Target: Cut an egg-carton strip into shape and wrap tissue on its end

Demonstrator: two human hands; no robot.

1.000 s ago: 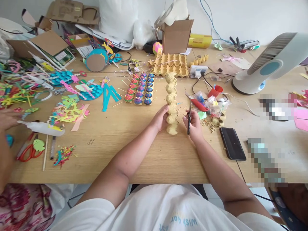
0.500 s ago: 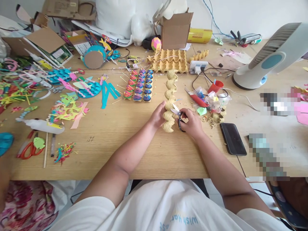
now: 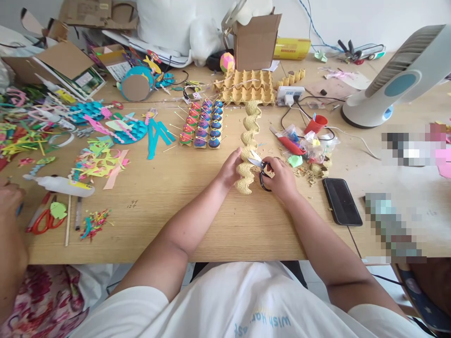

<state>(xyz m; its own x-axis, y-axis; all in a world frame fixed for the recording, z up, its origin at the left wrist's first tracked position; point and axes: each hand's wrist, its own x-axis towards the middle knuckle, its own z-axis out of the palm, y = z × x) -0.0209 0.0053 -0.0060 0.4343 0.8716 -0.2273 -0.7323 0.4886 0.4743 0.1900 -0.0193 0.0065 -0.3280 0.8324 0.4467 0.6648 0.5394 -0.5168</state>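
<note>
A strip of egg carton [image 3: 247, 126], yellowish with a row of rounded cups, stands out lengthwise in front of me. My left hand [image 3: 230, 168] grips its left edge near the lower end, the fingertips partly hidden behind it. Black-handled scissors [image 3: 262, 177] are in my right hand [image 3: 281, 177], fingers through the loops. Their blades lie apart against the strip's right edge, level with my left hand. Beyond the strip's left side are painted egg-carton rows [image 3: 203, 126] in red, purple and blue, with thin sticks poking out.
Uncut egg trays [image 3: 248, 87] lie at the back. On the right are a phone [image 3: 341, 202], a red cup [image 3: 315, 124], plastic bags and a fan [image 3: 394, 84]. Leftward are paper scraps [image 3: 102, 162], a glue bottle [image 3: 65, 184], orange-handled scissors [image 3: 47, 223] and another person's arm [image 3: 10, 239].
The other person's arm has come further into view at the left edge. My hands, the strip and the scissors have hardly moved; the view has shifted slightly.
</note>
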